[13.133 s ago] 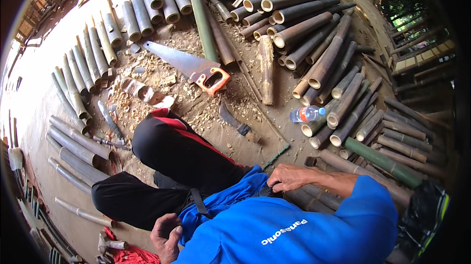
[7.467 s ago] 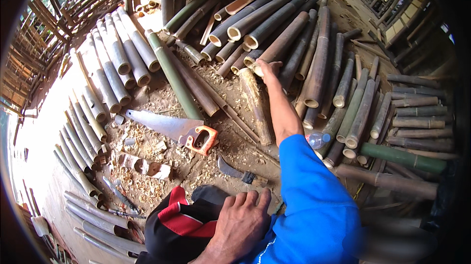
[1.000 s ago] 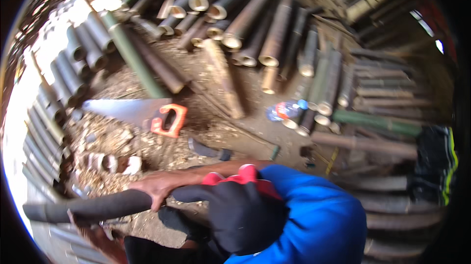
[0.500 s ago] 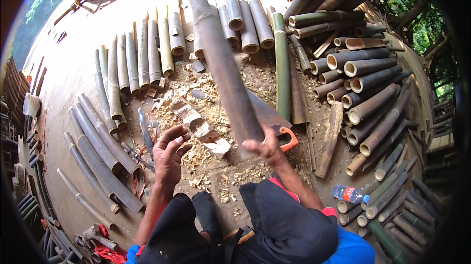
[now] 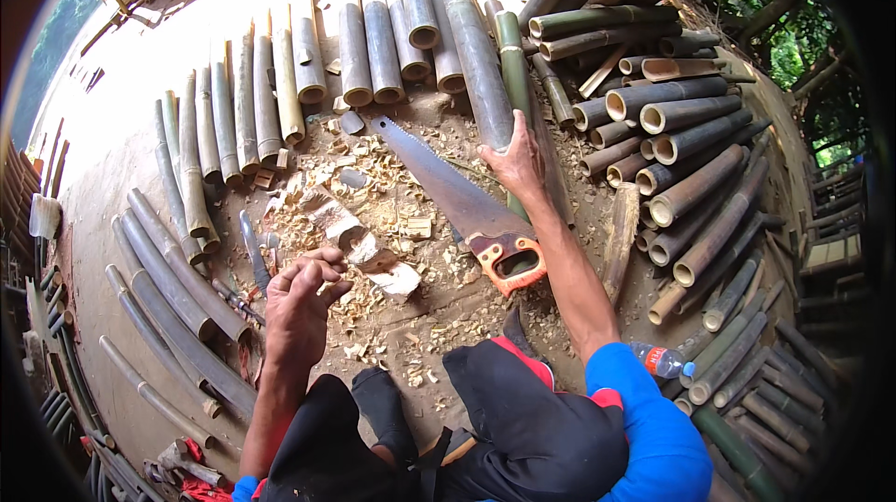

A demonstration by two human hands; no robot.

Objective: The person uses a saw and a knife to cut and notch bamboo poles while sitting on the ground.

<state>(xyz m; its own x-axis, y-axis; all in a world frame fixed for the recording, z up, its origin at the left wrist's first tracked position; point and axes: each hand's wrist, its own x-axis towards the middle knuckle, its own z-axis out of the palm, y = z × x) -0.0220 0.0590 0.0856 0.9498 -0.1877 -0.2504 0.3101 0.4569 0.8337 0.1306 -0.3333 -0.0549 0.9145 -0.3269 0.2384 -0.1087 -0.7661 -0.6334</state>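
My right hand (image 5: 516, 161), its arm stretched forward, grips the near end of a thick dark bamboo tube (image 5: 476, 63). That tube lies pointing away from me, at the right end of a row of cut bamboo tubes. My left hand (image 5: 303, 292) hovers above the ground with loosely bent fingers, the thumb apart from them and nothing held. Between my hands lies a handsaw (image 5: 457, 199) with an orange handle, its blade angled to the far left. A notched wooden block (image 5: 369, 255) rests among pale wood shavings (image 5: 313, 171) near my left hand.
More bamboo tubes (image 5: 224, 124) lie side by side at the left. A tall bamboo stack (image 5: 691, 115) rises at the right, with a plastic water bottle (image 5: 663, 360) below it. A knife-like tool (image 5: 255, 250) lies left of the shavings. My foot in a dark sock (image 5: 385, 409) is on the ground.
My right hand has carried the bamboo tube away from me and to the right, down beside the far row. The handsaw is now uncovered. My left hand has shifted slightly left, its fingers more curled.
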